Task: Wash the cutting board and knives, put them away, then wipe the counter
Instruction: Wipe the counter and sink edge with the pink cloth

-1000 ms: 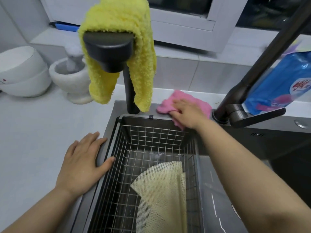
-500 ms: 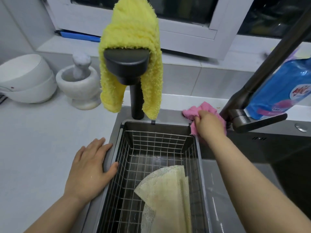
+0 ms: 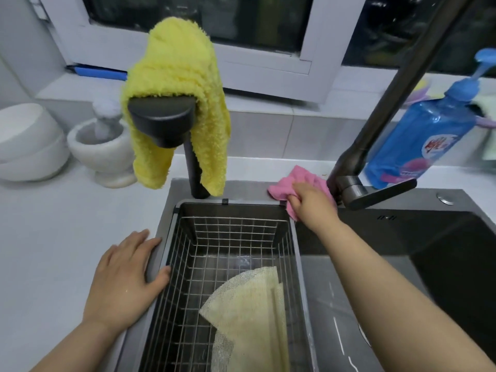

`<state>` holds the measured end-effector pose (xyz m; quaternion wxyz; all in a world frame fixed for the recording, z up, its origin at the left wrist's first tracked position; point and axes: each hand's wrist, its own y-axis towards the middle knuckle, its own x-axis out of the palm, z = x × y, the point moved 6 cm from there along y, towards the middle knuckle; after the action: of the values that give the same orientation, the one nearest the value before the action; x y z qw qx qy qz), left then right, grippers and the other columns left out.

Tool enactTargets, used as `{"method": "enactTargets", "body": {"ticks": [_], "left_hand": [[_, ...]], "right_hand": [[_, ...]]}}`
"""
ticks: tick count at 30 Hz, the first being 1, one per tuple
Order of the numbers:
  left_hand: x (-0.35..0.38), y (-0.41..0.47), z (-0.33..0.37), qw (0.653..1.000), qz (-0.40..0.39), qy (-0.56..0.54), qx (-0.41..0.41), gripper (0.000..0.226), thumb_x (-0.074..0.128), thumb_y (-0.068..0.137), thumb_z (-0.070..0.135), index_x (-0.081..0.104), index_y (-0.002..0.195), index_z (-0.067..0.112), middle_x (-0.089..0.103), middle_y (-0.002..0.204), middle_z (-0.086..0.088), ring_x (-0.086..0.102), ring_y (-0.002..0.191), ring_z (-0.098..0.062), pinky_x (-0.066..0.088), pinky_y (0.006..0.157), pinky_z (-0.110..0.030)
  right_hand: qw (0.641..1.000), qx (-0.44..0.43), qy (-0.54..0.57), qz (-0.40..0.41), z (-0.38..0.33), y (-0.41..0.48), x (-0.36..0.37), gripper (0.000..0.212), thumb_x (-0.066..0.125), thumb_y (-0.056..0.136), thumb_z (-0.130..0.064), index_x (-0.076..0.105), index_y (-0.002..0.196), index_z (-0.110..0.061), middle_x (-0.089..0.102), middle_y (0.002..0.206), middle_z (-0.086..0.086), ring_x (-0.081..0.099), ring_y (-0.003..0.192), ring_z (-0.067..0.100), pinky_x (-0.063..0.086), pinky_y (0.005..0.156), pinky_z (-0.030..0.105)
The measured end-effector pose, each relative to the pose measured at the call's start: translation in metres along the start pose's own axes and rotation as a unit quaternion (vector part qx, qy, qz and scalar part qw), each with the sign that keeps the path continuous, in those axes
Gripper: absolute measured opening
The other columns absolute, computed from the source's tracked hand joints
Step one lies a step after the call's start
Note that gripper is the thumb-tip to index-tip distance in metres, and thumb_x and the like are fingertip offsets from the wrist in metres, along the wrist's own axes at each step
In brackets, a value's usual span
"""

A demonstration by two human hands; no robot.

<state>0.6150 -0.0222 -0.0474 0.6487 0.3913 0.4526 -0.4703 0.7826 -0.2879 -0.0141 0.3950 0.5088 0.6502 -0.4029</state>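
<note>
My right hand (image 3: 311, 204) grips a pink cloth (image 3: 284, 187) bunched on the dark back ledge of the sink, right beside the base of the main faucet (image 3: 349, 167). Flat on the white counter (image 3: 40, 237), my left hand (image 3: 126, 280) rests with its fingers straight and its thumb over the sink's left rim (image 3: 158, 253). No cutting board or knife is in view.
A wire basket (image 3: 236, 237) with a pale mesh cloth (image 3: 252, 312) sits in the left basin. A yellow towel (image 3: 182, 84) hangs over a second black tap (image 3: 161, 122). White mortar and pestle (image 3: 99, 151) and a white bowl (image 3: 24, 140) stand left; a blue soap bottle (image 3: 418, 138) right.
My right hand has slid the pink cloth rightward along the sink's back ledge, up against the faucet base. The left hand has stayed on the counter edge.
</note>
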Motion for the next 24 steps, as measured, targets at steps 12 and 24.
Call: {"method": "enactTargets", "body": {"ticks": [12, 24], "left_hand": [[-0.003, -0.002, 0.003, 0.999, -0.011, -0.027, 0.028, 0.092, 0.014, 0.062, 0.064, 0.051, 0.129, 0.014, 0.042, 0.143, -0.008, 0.033, 0.135, -0.025, 0.016, 0.113, -0.039], [-0.063, -0.099, -0.108, 0.982, 0.072, -0.160, -0.076, 0.079, 0.020, 0.070, 0.051, 0.061, 0.116, 0.003, 0.057, 0.127, -0.016, 0.048, 0.124, -0.033, 0.028, 0.104, -0.037]], "right_hand": [[0.983, 0.030, 0.080, 0.161, 0.037, -0.061, -0.001, 0.024, 0.048, 0.092, -0.006, 0.063, 0.109, -0.001, 0.060, 0.119, 0.020, 0.054, 0.111, 0.030, 0.035, 0.098, 0.026], [0.938, -0.199, 0.270, 0.090, -0.184, -0.120, 0.034, 0.020, 0.054, 0.089, -0.013, 0.066, 0.087, 0.004, 0.062, 0.083, 0.016, 0.052, 0.081, 0.015, 0.032, 0.066, 0.017]]}}
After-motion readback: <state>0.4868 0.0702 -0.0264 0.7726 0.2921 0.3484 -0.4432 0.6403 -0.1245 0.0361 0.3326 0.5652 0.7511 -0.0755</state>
